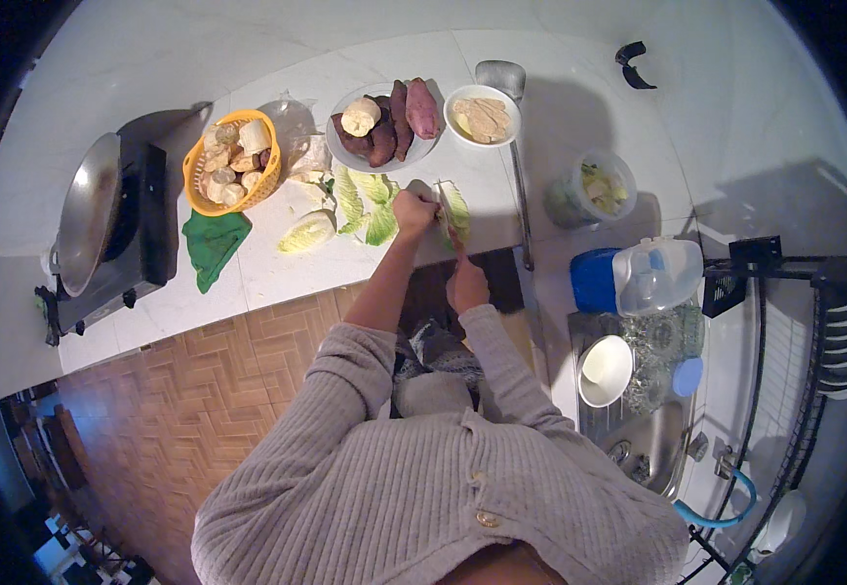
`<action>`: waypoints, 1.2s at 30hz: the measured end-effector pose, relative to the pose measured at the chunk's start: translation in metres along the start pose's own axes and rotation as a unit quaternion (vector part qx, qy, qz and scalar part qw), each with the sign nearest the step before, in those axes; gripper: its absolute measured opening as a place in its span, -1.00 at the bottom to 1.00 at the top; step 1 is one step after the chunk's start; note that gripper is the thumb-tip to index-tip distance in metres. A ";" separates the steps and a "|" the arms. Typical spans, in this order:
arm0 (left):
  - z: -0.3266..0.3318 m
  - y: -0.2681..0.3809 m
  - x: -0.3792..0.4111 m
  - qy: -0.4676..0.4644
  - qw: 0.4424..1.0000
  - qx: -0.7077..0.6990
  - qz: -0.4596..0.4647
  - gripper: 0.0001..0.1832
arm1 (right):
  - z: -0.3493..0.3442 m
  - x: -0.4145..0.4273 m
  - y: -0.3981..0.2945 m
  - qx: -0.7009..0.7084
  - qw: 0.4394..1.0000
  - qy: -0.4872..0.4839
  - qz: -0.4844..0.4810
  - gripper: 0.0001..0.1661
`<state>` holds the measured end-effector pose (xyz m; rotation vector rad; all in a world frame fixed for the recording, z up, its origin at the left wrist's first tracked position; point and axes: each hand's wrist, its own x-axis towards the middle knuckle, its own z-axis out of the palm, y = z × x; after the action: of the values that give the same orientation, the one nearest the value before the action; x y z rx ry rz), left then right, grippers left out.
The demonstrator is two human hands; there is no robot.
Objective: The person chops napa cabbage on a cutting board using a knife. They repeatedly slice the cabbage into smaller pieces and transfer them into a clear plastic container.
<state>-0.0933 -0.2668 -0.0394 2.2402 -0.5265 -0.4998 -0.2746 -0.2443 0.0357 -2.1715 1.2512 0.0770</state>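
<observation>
My right hand (468, 287) is closed around the handle of a kitchen knife (444, 201), whose blade points away from me and lies over a green cabbage leaf (458, 206) on the counter. At the leaf's left side, my left hand (416, 212) has its fingers curled against the edge; the fingertips are partly hidden. Left of that hand spread several loose cabbage leaves (373, 208). A pale cabbage heart (307, 232) rests farther left, nearer the counter's front edge.
Behind are a plate (355, 162) of sweet potatoes and a bowl (483, 137) of pale slices, beside a long-handled turner (520, 190). Leftward stand a yellow basket (193, 172), a green cloth (215, 245) and a wok (90, 216) on a stove. A plastic tub (569, 197) and sink (661, 446) lie right.
</observation>
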 end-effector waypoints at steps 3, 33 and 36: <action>0.003 -0.004 0.003 0.001 1.000 -0.002 0.005 -0.74 | 0.005 0.001 -0.008 0.006 1.000 0.014 0.015 -0.06; -0.003 0.022 -0.007 0.049 0.991 0.115 0.052 -0.66 | -0.007 -0.107 0.046 0.146 0.987 -0.066 0.014 -0.11; -0.002 0.062 -0.031 0.003 0.985 0.159 0.071 -0.53 | -0.014 -0.106 0.064 0.175 0.983 -0.039 0.037 -0.11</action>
<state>-0.1318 -0.2880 0.0141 2.4804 -0.8047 -0.3537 -0.3873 -0.1936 0.0528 -1.8051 1.2004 -0.0252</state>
